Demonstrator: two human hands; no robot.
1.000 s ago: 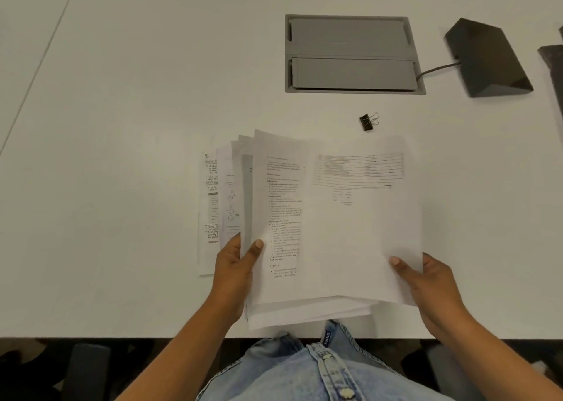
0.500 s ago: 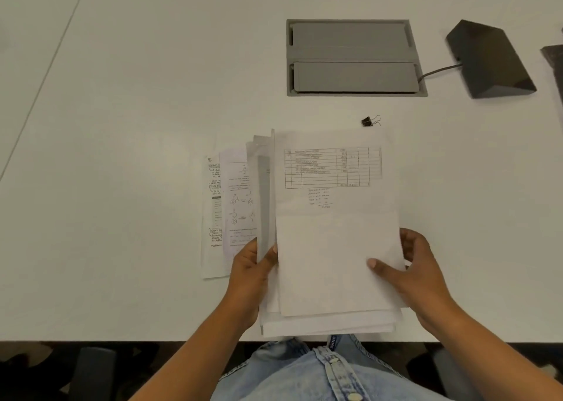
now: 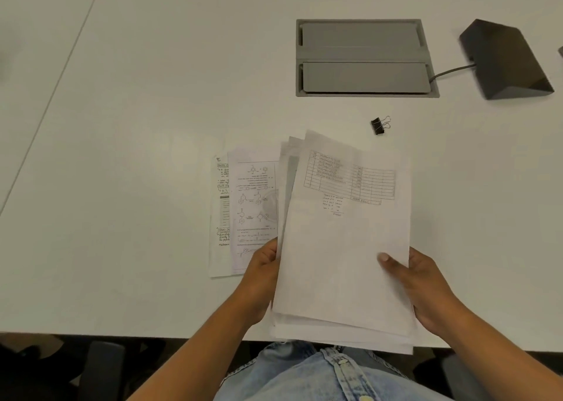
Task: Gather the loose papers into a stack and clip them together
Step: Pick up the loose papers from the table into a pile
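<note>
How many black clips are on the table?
1. The single black binder clip lies on the white table, just beyond the top of the held papers. Others could be hidden under the sheets.

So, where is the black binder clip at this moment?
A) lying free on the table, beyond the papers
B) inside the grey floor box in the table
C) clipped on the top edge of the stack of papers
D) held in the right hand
A: the binder clip lies alone on the white table, apart from the held stack of papers, and neither the left hand nor the right hand touches it.
</note>
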